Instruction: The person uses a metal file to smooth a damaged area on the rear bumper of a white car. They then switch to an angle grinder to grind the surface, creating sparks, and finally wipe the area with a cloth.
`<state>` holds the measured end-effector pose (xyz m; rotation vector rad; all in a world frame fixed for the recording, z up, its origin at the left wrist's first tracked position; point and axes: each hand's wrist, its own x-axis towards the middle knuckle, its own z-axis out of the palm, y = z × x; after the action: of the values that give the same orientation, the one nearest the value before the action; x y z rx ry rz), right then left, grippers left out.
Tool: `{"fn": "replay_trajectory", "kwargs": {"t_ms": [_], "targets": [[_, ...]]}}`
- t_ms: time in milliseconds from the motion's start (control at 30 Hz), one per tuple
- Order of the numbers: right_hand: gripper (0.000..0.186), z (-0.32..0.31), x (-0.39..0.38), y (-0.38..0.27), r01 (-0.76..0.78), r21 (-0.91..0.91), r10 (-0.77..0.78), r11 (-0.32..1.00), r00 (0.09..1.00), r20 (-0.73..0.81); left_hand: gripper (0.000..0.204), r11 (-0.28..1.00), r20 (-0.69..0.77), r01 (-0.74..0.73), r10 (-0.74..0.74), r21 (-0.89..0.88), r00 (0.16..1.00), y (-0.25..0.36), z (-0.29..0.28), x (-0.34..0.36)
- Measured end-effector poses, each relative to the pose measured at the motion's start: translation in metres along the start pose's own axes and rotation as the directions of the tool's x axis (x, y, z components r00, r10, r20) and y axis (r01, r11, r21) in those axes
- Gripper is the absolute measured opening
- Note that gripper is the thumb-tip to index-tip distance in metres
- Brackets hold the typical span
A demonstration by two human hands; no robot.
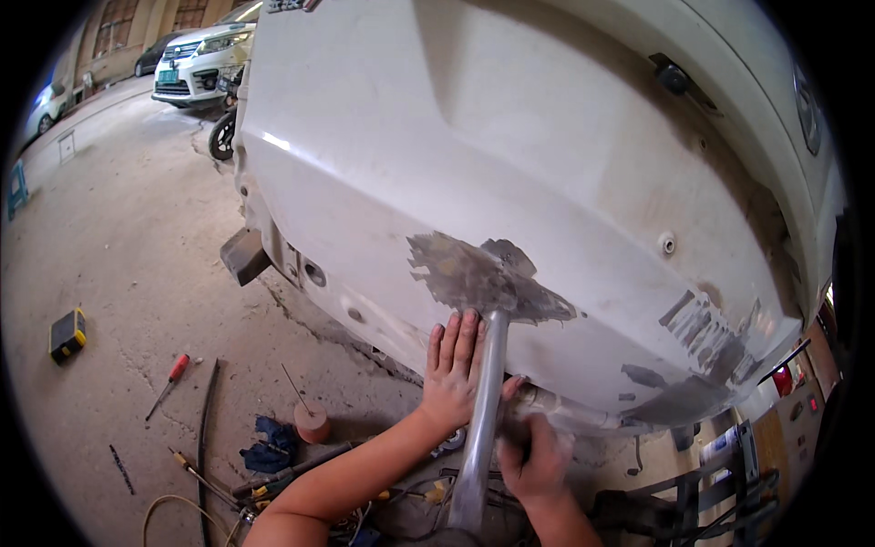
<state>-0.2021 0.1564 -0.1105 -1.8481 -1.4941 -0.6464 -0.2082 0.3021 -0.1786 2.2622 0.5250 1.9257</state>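
Head view: left hand (453,369) flat on white panel (365,201); right hand (540,460) curled, hold unclear; thin rod (297,390) atop pinkish pot (312,425).

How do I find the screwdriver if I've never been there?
Find the big white car panel, then the floor left of it. There the screwdriver lies between a black-and-yellow box and a long black strip. Neither neighbour has its bright red handle.
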Motion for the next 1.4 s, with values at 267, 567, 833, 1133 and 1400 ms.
{"fn": "replay_trajectory", "kwargs": {"t_ms": [267, 567, 833, 1133, 1400], "targets": [[0.041, -0.001, 0.001, 0.004, -0.060, -0.015, 0.060, 0.998, 0.998, 0.004, 0.077, 0.999, 0.055, 0.032, -0.032, -0.011, 0.998, 0.001, 0.000, -0.004], [0.046, -0.003, 0.008, 0.000, -0.091, 0.005, 0.091, 0.996, 0.996, -0.021, 0.061, 1.000, 0.065, 0.008, -0.010, 0.020, 0.998, -0.002, 0.002, -0.006], [0.046, -0.004, 0.023, -0.007, -0.181, 0.046, 0.182, 0.982, 0.982, -0.038, 0.055, 0.999, 0.058, 0.028, -0.026, -0.020, 0.998, -0.001, 0.000, -0.005], [0.047, -0.006, 0.013, -0.002, -0.111, 0.038, 0.112, 0.993, 0.994, 0.000, 0.057, 1.000, 0.054, 0.015, -0.015, -0.007, 0.998, -0.001, 0.002, -0.004], [0.051, -0.008, 0.000, 0.003, -0.120, 0.018, 0.120, 0.993, 0.993, 0.012, 0.068, 0.999, 0.073, 0.040, -0.037, -0.037, 0.997, 0.002, -0.006, 0.006]]}}
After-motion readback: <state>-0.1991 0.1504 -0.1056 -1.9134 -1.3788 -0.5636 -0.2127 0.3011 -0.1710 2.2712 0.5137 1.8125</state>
